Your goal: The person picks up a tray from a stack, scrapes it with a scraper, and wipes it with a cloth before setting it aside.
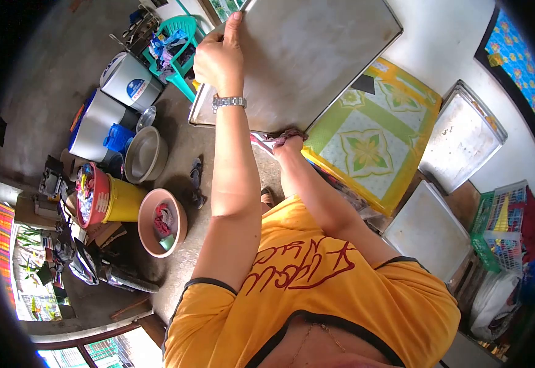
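Note:
My left hand (220,60), with a metal watch on its wrist, is closed round the edge of a large metal baking tray (316,55), thumb pointing up. The tray is raised and tilted in front of me, its grey surface smeared. Lower down, at the tray's near edge, my right hand (289,145) is closed on a dark, crumpled cloth (289,135). The cloth is against or just under that edge; the tray and cloth partly hide the fingers.
A table with a green-and-yellow patterned cover (368,144) stands beyond my right arm. More metal trays (463,138) lean on the wall, near a green plastic crate (500,227). Leftward are a pink basin (147,230), a yellow bucket (122,201) and a green chair (182,27).

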The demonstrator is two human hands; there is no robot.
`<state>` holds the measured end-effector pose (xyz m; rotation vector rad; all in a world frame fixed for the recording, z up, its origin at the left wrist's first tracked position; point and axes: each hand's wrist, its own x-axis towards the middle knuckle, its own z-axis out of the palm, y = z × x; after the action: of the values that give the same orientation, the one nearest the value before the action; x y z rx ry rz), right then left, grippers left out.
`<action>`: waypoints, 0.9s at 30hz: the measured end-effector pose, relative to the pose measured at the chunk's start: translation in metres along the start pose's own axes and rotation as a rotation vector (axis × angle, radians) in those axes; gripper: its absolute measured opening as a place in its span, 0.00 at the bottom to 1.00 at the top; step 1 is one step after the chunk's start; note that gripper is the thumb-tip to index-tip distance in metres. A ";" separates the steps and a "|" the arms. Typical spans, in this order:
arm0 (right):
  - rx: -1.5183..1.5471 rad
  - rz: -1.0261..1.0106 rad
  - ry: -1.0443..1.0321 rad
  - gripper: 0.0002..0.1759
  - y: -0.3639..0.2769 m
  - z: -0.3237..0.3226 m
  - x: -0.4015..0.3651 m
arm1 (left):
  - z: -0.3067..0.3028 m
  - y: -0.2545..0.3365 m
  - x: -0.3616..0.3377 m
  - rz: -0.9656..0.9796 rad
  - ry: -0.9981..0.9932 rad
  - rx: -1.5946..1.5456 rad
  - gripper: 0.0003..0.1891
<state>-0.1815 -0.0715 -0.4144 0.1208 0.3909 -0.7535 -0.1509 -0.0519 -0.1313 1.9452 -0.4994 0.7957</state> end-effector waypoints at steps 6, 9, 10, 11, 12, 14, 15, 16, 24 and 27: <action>0.030 0.068 0.072 0.24 0.023 0.014 -0.012 | 0.006 -0.001 -0.015 -0.104 -0.029 -0.053 0.39; 0.003 0.139 0.065 0.25 0.050 0.018 -0.025 | 0.017 -0.005 -0.025 -0.103 -0.013 -0.082 0.40; -0.003 0.170 0.050 0.25 0.058 0.022 -0.033 | 0.020 -0.007 -0.027 -0.090 -0.019 -0.073 0.40; -0.029 0.206 0.018 0.24 0.066 0.026 -0.040 | 0.022 -0.009 -0.031 -0.091 -0.028 -0.065 0.40; -0.062 0.236 -0.024 0.24 0.073 0.029 -0.046 | 0.022 -0.009 -0.034 -0.091 -0.039 -0.059 0.40; -0.162 0.286 -0.136 0.23 0.083 0.031 -0.056 | 0.024 -0.013 -0.037 -0.093 -0.035 -0.071 0.40; -0.239 0.301 -0.206 0.23 0.085 0.035 -0.060 | 0.023 -0.013 -0.038 -0.097 -0.021 -0.088 0.40; -0.320 0.316 -0.280 0.22 0.088 0.039 -0.063 | 0.022 -0.014 -0.038 -0.101 -0.008 -0.105 0.39; -1.030 0.269 -0.923 0.20 0.093 0.070 -0.090 | 0.032 -0.014 -0.048 -0.058 0.085 -0.044 0.38; -1.013 0.397 -0.891 0.17 0.072 0.054 -0.099 | 0.034 -0.014 -0.047 -0.025 0.097 0.020 0.37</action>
<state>-0.1815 0.0314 -0.3289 -1.0343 -0.1435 -0.1013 -0.1644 -0.0744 -0.1847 1.9176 -0.4102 0.8774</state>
